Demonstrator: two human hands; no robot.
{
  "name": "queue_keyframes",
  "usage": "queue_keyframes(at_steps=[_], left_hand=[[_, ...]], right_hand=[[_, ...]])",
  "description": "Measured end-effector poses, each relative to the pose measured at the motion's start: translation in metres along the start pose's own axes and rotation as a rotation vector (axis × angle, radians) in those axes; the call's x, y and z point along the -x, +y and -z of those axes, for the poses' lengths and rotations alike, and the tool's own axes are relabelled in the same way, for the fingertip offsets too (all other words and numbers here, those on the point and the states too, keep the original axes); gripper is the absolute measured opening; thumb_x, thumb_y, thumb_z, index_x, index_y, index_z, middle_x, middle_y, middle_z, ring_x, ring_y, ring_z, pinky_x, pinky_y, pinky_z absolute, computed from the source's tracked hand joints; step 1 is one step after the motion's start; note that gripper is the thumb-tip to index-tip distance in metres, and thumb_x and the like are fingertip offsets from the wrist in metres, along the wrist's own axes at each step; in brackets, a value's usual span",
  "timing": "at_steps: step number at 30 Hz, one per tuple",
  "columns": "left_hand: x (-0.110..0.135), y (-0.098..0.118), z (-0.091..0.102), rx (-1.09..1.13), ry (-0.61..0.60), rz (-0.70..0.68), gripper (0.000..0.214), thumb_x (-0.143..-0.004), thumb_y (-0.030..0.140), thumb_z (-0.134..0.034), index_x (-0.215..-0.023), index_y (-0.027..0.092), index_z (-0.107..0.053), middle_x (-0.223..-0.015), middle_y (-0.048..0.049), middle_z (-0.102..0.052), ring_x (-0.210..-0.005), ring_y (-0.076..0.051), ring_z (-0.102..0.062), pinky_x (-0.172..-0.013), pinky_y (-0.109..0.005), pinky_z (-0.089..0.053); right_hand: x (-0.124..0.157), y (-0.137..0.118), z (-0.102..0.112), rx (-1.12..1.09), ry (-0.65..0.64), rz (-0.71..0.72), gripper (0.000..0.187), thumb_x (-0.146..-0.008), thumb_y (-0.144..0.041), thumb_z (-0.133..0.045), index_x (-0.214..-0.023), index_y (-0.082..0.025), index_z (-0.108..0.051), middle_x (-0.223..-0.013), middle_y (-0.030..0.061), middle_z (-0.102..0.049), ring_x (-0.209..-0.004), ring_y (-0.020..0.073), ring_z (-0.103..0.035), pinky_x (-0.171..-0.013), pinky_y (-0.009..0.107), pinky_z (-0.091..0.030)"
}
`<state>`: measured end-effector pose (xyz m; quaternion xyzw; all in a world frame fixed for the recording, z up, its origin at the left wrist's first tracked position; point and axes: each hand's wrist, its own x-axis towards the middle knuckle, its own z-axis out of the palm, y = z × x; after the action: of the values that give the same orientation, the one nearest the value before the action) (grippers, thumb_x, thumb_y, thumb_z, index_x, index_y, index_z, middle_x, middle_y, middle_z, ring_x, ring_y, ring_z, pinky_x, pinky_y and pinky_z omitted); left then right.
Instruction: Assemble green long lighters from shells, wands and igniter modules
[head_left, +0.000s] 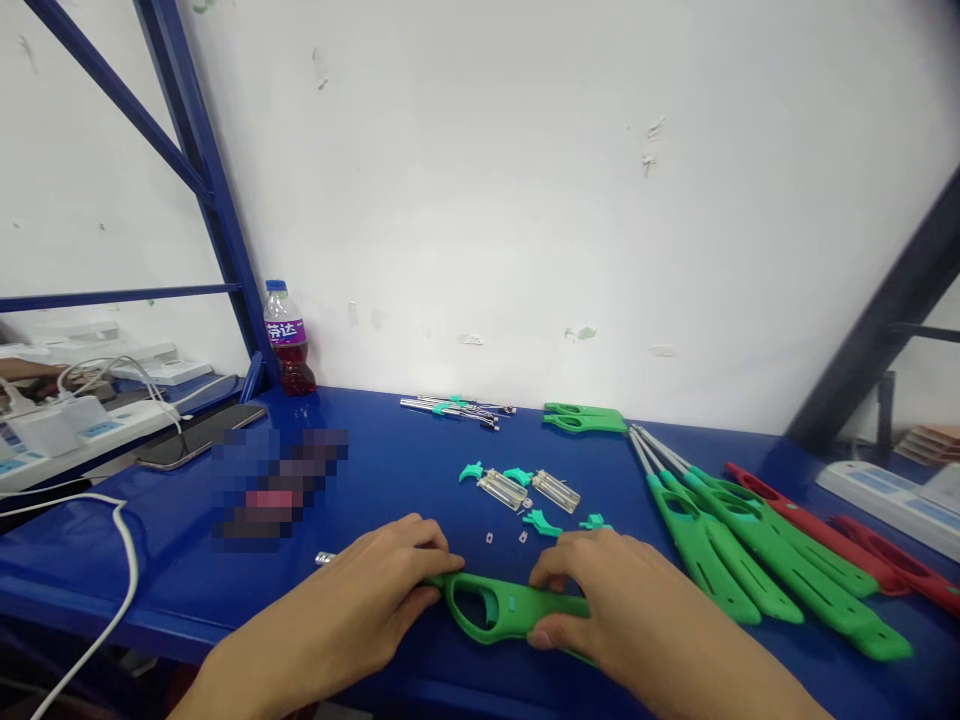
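A green long-nosed lighter (pixel 517 603) lies crosswise at the front of the blue table. My left hand (pixel 379 590) is closed round its nozzle end, and a bit of metal tube sticks out to the left. On the handle, the fingers of my right hand (pixel 600 590) grip from above and below; part of the handle is hidden under them. A teal trigger shows inside the lighter's finger loop. Just beyond my hands lie clear fuel tanks (pixel 504 489), loose teal triggers (pixel 543 522) and small pale pieces (pixel 523 537).
Several whole green lighters (pixel 712 545) lie at right beside red ones (pixel 817 520). Metal nozzle tubes with wires (pixel 457 408) and green handle shells (pixel 585 418) are near the wall. A bottle (pixel 287 345), phone (pixel 202 437) and white cable (pixel 124 530) are at left.
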<state>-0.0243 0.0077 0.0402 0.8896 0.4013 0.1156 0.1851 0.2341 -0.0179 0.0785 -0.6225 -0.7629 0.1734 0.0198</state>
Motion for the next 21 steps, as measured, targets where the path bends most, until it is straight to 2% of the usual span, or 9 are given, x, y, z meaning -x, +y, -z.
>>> queue_keyframes(at_steps=[6, 14, 19, 21], left_hand=[[0.000, -0.002, 0.001, 0.043, 0.021, -0.017, 0.030, -0.107, 0.009, -0.059, -0.121, 0.030, -0.075, -0.117, 0.0018, -0.069, -0.106, -0.018, -0.067, -0.093, -0.027, -0.048], [-0.002, -0.003, -0.002, 0.024, 0.056, -0.044, 0.033, -0.105, 0.006, -0.059, -0.118, 0.031, -0.077, -0.111, 0.0029, -0.069, -0.098, -0.017, -0.067, -0.082, -0.025, -0.045], [-0.002, -0.003, -0.009, -0.022, 0.088, -0.060, 0.031, -0.103, 0.001, -0.055, -0.100, 0.024, -0.075, -0.104, 0.0017, -0.068, -0.092, -0.017, -0.065, -0.077, -0.026, -0.041], [-0.003, -0.004, -0.012, -0.029, 0.097, -0.066, 0.032, -0.102, -0.001, -0.054, -0.101, 0.024, -0.074, -0.105, 0.0008, -0.068, -0.093, -0.018, -0.064, -0.079, -0.028, -0.041]], right_hand=[[-0.003, -0.001, -0.001, 0.008, -0.027, -0.003, 0.022, -0.082, -0.031, -0.090, -0.103, -0.029, -0.085, -0.104, 0.0042, -0.084, -0.101, 0.0321, -0.075, -0.080, 0.035, -0.047], [-0.004, 0.005, -0.009, -0.014, 0.026, 0.031, 0.013, -0.082, -0.031, -0.089, -0.094, -0.032, -0.086, -0.096, 0.0009, -0.084, -0.093, 0.0303, -0.074, -0.072, 0.034, -0.040], [-0.005, 0.003, -0.011, 0.011, 0.027, 0.029, 0.015, -0.080, -0.032, -0.090, -0.095, -0.030, -0.089, -0.093, 0.0049, -0.086, -0.091, 0.0336, -0.076, -0.068, 0.035, -0.038], [-0.006, 0.002, -0.011, 0.023, 0.034, 0.035, 0.017, -0.079, -0.032, -0.091, -0.095, -0.029, -0.090, -0.091, 0.0064, -0.086, -0.089, 0.0348, -0.077, -0.067, 0.036, -0.038]])
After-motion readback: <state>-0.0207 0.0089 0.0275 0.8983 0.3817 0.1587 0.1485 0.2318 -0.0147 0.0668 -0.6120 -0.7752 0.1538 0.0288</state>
